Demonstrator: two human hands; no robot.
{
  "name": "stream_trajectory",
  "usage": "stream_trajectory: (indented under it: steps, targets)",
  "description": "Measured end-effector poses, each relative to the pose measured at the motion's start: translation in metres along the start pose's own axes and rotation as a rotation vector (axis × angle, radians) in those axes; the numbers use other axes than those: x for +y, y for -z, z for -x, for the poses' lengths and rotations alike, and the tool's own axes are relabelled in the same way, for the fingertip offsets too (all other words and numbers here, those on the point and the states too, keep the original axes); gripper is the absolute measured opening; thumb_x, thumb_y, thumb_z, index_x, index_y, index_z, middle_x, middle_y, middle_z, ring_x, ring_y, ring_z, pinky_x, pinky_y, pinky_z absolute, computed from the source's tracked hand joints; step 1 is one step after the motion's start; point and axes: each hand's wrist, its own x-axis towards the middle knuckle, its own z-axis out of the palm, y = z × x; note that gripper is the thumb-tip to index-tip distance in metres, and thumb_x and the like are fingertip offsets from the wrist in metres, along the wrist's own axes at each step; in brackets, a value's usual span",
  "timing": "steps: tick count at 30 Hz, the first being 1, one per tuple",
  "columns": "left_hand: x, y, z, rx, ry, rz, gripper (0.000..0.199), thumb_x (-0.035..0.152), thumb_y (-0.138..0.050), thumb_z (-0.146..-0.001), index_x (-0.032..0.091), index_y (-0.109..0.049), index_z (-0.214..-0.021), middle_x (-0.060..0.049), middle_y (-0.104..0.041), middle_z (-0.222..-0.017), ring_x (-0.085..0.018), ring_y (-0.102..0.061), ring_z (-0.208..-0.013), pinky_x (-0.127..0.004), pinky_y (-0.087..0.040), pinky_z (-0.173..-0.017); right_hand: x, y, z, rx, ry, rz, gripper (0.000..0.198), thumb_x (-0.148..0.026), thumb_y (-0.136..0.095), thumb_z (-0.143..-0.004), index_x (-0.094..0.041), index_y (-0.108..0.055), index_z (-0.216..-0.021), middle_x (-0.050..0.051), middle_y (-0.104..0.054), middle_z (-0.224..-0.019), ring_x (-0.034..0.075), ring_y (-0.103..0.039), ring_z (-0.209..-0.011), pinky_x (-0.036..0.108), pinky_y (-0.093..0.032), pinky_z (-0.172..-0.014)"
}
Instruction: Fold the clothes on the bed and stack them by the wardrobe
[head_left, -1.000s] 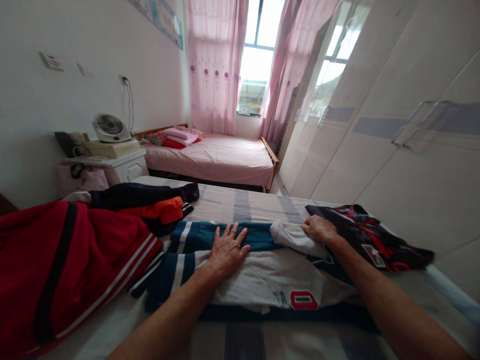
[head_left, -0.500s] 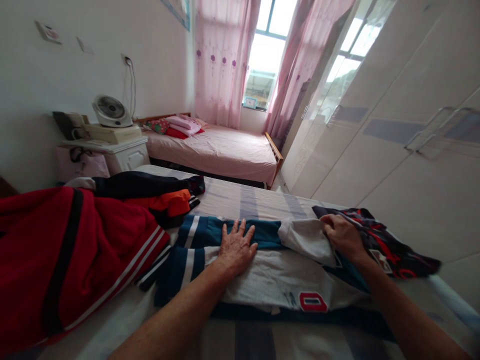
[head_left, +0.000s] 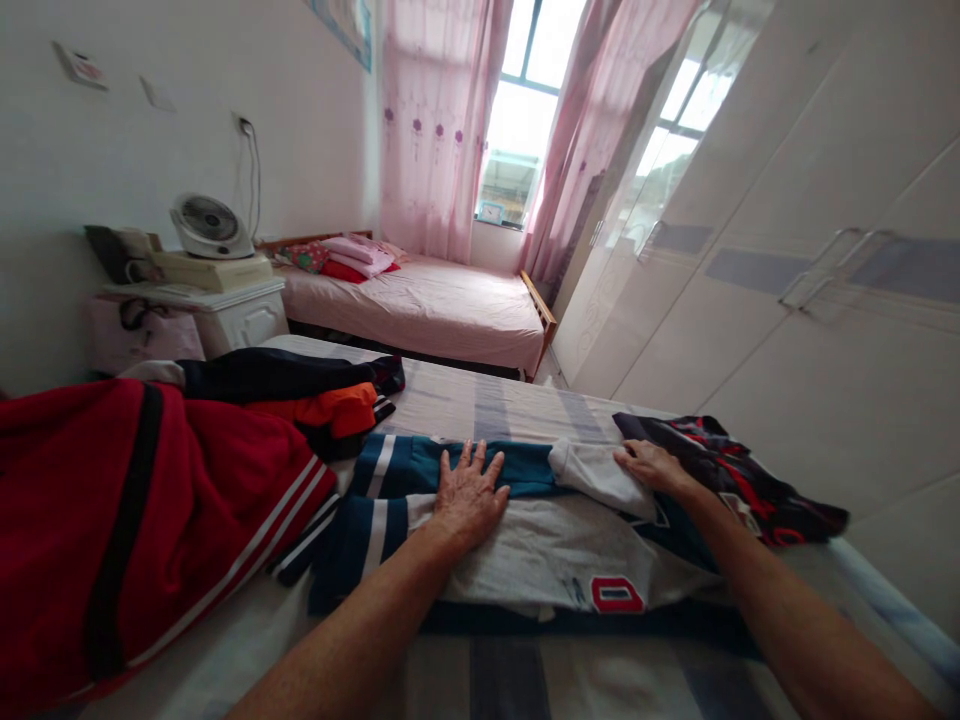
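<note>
A grey and teal top [head_left: 540, 560] lies spread on the bed, with white-striped teal bands at its left end and a red-edged patch near the front. My left hand [head_left: 471, 497] rests palm down on it, fingers spread across the teal strip at the back. On the pale grey folded part, probably a sleeve [head_left: 592, 472], lies my right hand [head_left: 654, 466], its fingers stretched to the left and touching the cloth. No gap shows between those fingers and the fabric, and the thumb is not clear.
Red clothing [head_left: 217, 510] with a black stripe covers the left side. Behind it lie dark and orange garments [head_left: 337, 408]. A black and red patterned garment [head_left: 739, 470] is at the right. The striped bedsheet [head_left: 510, 680] shows in front; white wardrobe doors [head_left: 787, 370] stand at the right.
My right hand has shifted slightly left and flattened from a pinched shape onto the grey sleeve. My left hand stays on the top. The view has turned slightly right.
</note>
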Motion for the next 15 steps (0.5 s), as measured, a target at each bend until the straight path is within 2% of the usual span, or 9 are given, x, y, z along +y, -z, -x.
stream_trajectory:
  steps: [2,4,7,8,10,12,13,15]
  targets:
    - [0.0,0.0,0.0,0.002,-0.004,-0.007,0.053,0.045,-0.04,-0.087,0.026,-0.042,-0.137,-0.012,-0.035,-0.147,-0.031,-0.028,-0.136,-0.06,-0.02,-0.106,-0.001,0.002,0.006,-0.011,-0.057,0.016,0.029,-0.038,-0.051,-0.078,-0.015,-0.068,-0.084,0.016,-0.07,-0.089,0.032,-0.064,-0.087,0.042,-0.047,-0.074]
    - [-0.001,-0.001,0.0,0.002,-0.002,-0.012,0.053,0.045,-0.04,-0.088,0.026,-0.042,-0.137,-0.012,-0.035,-0.147,-0.032,-0.028,-0.136,-0.06,-0.02,-0.105,-0.005,0.014,0.018,0.013,-0.065,0.013,0.034,-0.04,-0.046,-0.081,-0.015,-0.066,-0.093,0.016,-0.068,-0.099,0.031,-0.062,-0.095,0.041,-0.045,-0.079]
    - [-0.001,-0.001,0.0,0.002,0.0,-0.015,0.053,0.045,-0.039,-0.088,0.026,-0.041,-0.137,-0.013,-0.034,-0.148,-0.032,-0.028,-0.136,-0.06,-0.019,-0.106,-0.019,0.042,0.05,0.037,0.106,-0.099,0.038,-0.045,-0.044,-0.084,-0.017,-0.062,-0.101,0.012,-0.065,-0.106,0.026,-0.06,-0.098,0.034,-0.043,-0.085]
    - [0.0,-0.001,-0.001,0.0,-0.002,-0.015,0.053,0.045,-0.039,-0.088,0.026,-0.041,-0.137,-0.012,-0.034,-0.148,-0.032,-0.027,-0.136,-0.06,-0.019,-0.106,-0.024,0.049,0.062,-0.006,0.201,-0.169,0.037,-0.047,-0.044,-0.084,-0.018,-0.063,-0.098,0.01,-0.066,-0.103,0.024,-0.06,-0.095,0.032,-0.044,-0.084]
    - [0.0,0.0,-0.001,-0.009,-0.001,-0.018,0.053,0.045,-0.04,-0.088,0.026,-0.041,-0.137,-0.012,-0.034,-0.148,-0.031,-0.027,-0.137,-0.06,-0.019,-0.106,-0.031,0.056,0.082,-0.184,0.323,-0.308,0.035,-0.047,-0.042,-0.086,-0.021,-0.065,-0.091,0.005,-0.067,-0.094,0.02,-0.062,-0.086,0.029,-0.046,-0.077]
    - [0.0,0.0,0.0,-0.023,0.008,-0.022,0.053,0.045,-0.04,-0.087,0.026,-0.041,-0.137,-0.011,-0.033,-0.148,-0.031,-0.026,-0.137,-0.06,-0.019,-0.106,-0.033,0.053,0.092,-0.328,0.283,-0.397,0.033,-0.044,-0.039,-0.087,-0.022,-0.064,-0.084,0.001,-0.067,-0.078,0.017,-0.062,-0.071,0.025,-0.046,-0.065]
    - [0.001,0.001,0.0,-0.028,0.012,-0.026,0.053,0.045,-0.04,-0.087,0.027,-0.041,-0.137,-0.011,-0.033,-0.149,-0.031,-0.026,-0.137,-0.06,-0.019,-0.106,-0.032,0.048,0.092,-0.346,0.213,-0.422,0.032,-0.043,-0.039,-0.087,-0.022,-0.063,-0.083,0.0,-0.065,-0.07,0.016,-0.061,-0.064,0.024,-0.045,-0.059]
    - [0.001,0.001,0.0,-0.031,0.014,-0.034,0.053,0.044,-0.04,-0.088,0.027,-0.04,-0.138,-0.011,-0.033,-0.149,-0.03,-0.026,-0.137,-0.06,-0.019,-0.106,-0.027,0.037,0.087,-0.293,0.065,-0.423,0.028,-0.039,-0.041,-0.085,-0.021,-0.061,-0.09,-0.002,-0.062,-0.06,0.014,-0.057,-0.054,0.023,-0.042,-0.051]
